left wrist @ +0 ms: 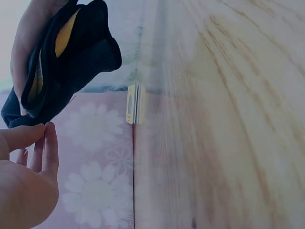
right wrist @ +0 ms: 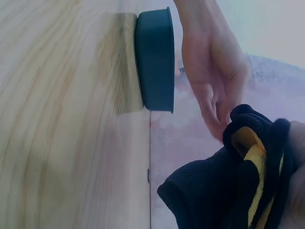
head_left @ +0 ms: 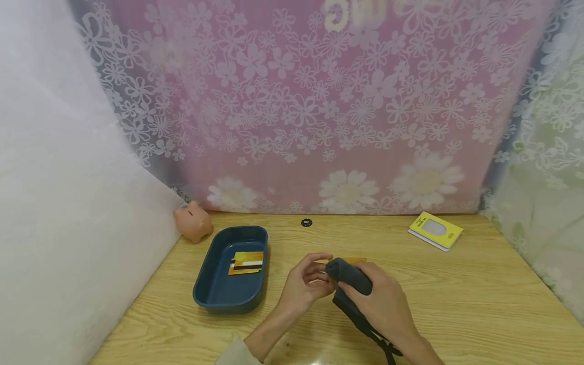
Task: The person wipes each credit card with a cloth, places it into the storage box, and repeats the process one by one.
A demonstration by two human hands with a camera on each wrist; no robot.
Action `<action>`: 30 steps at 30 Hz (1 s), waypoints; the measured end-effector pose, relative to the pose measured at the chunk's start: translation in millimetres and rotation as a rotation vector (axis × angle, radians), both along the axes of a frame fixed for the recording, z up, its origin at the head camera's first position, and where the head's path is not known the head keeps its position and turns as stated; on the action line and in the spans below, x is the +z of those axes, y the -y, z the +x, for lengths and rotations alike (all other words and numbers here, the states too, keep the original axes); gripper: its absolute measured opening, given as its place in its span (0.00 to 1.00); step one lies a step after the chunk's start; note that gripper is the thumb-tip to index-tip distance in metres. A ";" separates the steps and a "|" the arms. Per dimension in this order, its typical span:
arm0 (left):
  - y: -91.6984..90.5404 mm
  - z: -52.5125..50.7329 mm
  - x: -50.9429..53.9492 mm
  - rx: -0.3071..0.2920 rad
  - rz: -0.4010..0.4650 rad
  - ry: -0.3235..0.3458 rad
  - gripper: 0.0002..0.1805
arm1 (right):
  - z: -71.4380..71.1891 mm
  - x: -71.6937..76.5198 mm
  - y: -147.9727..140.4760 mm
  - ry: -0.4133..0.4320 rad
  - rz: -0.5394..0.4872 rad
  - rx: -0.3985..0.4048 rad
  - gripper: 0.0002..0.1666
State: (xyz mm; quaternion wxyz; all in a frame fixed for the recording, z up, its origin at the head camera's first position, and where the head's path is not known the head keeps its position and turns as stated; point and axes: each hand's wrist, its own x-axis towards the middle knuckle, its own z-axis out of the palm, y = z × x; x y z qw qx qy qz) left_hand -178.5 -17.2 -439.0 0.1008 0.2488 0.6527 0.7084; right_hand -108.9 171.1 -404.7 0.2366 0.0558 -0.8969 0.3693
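My right hand (head_left: 385,299) holds a dark cloth pouch (head_left: 351,278) above the table, its black cords hanging toward me. Yellow-orange material shows inside the folds of the pouch (right wrist: 214,188) in the right wrist view; I cannot tell whether it is cards or lining. My left hand (head_left: 307,284) is beside the pouch's mouth, fingers loosely bent, with the fingertips at or very near the cloth. In the head view its thumb and forefinger stand apart, and nothing is visible between them. Left of the hands, a dark blue tray (head_left: 230,308) contains yellow-gold cards (head_left: 246,262).
An orange piggy bank (head_left: 193,222) stands behind the tray at the left wall. A black round chip (head_left: 306,222) lies near the back edge. At the back right is a yellow booklet-like pack (head_left: 435,231). Floral cloth hangs behind the wooden table (head_left: 479,304).
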 end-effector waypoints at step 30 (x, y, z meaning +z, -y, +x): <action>4.3 0.4 0.3 0.116 -0.025 0.129 0.31 | -9.2 -9.9 -62.0 0.081 -0.102 -0.178 0.24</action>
